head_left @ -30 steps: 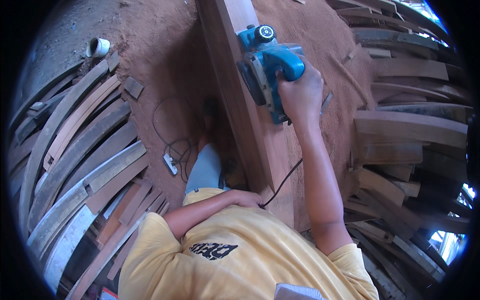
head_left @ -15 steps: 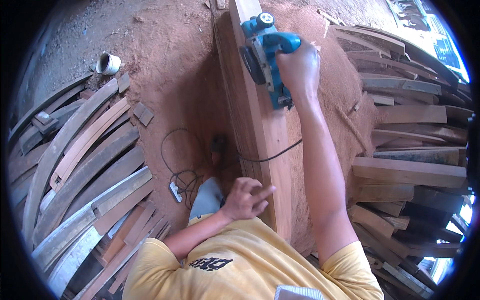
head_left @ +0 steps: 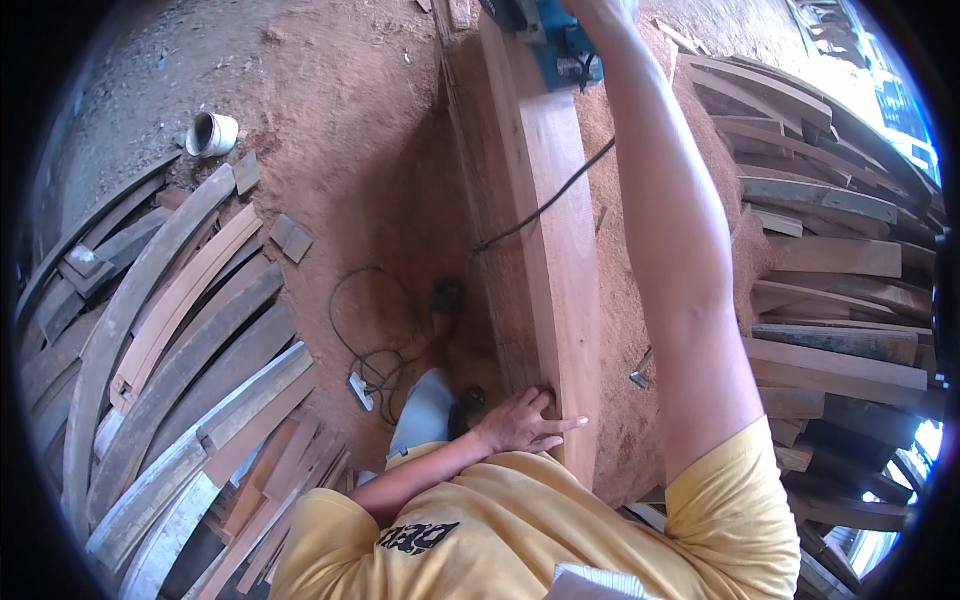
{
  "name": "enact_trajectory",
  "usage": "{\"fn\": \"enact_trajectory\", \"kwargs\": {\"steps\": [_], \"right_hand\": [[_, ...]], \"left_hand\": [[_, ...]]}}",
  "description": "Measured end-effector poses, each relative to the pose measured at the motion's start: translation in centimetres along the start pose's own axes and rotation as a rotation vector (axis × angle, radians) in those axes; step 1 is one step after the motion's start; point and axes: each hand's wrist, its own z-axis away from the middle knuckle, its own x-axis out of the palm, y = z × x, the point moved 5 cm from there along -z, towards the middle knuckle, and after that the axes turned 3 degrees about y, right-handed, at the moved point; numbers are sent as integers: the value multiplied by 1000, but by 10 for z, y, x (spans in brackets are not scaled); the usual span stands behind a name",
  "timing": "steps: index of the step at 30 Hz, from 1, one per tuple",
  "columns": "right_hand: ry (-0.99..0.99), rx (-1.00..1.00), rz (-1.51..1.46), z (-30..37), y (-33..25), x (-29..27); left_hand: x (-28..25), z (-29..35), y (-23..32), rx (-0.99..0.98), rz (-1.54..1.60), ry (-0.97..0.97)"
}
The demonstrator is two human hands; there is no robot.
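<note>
The blue planer (head_left: 553, 50) sits on the upper face of the long wooden beam (head_left: 568, 260), toward its far end, partly cut off by the upper edge of the view. The right hand (head_left: 602, 8) is on top of it, its grip apparently closed on the planer's handle (most of the fingers fall out of frame), with the arm stretched nearly straight. The left hand (head_left: 520, 422) rests at the beam's near end, its grip loose and fingers spread, holding nothing, one finger laid over the edge of the upper face. At such a reach, good work would likely mean keeping the sole flat, pressure even and the body stepping along with the tool, since a straight arm gives little control over tilt. The left hand is best kept well apart from the cutter, as it is here. The black cord (head_left: 550, 207) crosses over the beam behind the planer, so it should trail there with slack; the looped cable (head_left: 335, 312) and the white power strip (head_left: 361, 391) on the dusty ground, near the person's leg (head_left: 420, 412), call for careful footing.
</note>
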Motion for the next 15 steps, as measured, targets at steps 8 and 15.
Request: {"fn": "enact_trajectory", "kwargs": {"steps": [8,15], "right_hand": [[-28,-43,-100,-36,4,16],[-386,278,-240,250,68,-204]], "left_hand": [[-11,6,6,-31,-2,97],[-89,86,-38,-241,-260,559]]}}
